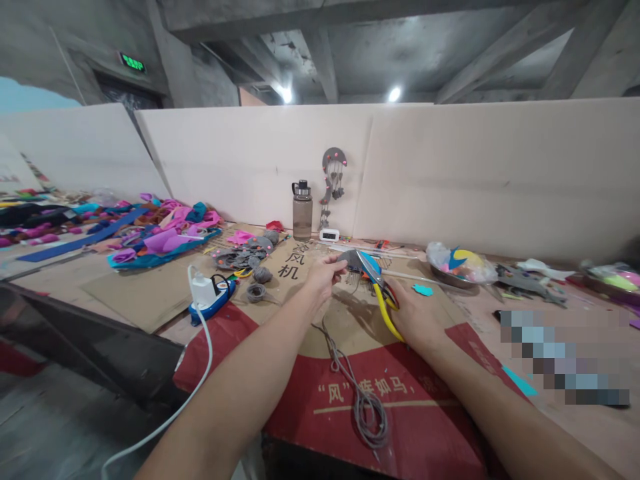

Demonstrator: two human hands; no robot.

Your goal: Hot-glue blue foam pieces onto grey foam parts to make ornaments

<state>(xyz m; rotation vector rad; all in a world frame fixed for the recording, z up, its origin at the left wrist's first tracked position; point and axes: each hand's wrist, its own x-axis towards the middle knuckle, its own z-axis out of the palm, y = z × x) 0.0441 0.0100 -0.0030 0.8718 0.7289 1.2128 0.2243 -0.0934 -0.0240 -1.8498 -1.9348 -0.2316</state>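
My left hand [324, 275] pinches a small grey felt piece [350, 260] with thin grey cords hanging from it. My right hand [416, 313] grips yellow-handled scissors [381, 293], whose blades point up toward the grey piece. A blue felt shape [371, 262] sits right behind the blades; I cannot tell whether it is joined to the grey piece. A loose bundle of grey cord [367, 407] trails across the red and brown cardboard [320, 393] below my hands.
A water bottle [302, 211], a small white clock [329, 235] and a hanging grey felt ornament [333, 177] stand by the cardboard wall. Glue gun stand with white cable [210, 297] at left. Coloured felt heaps [160, 233] far left, a metal bowl of scraps [457, 267] right.
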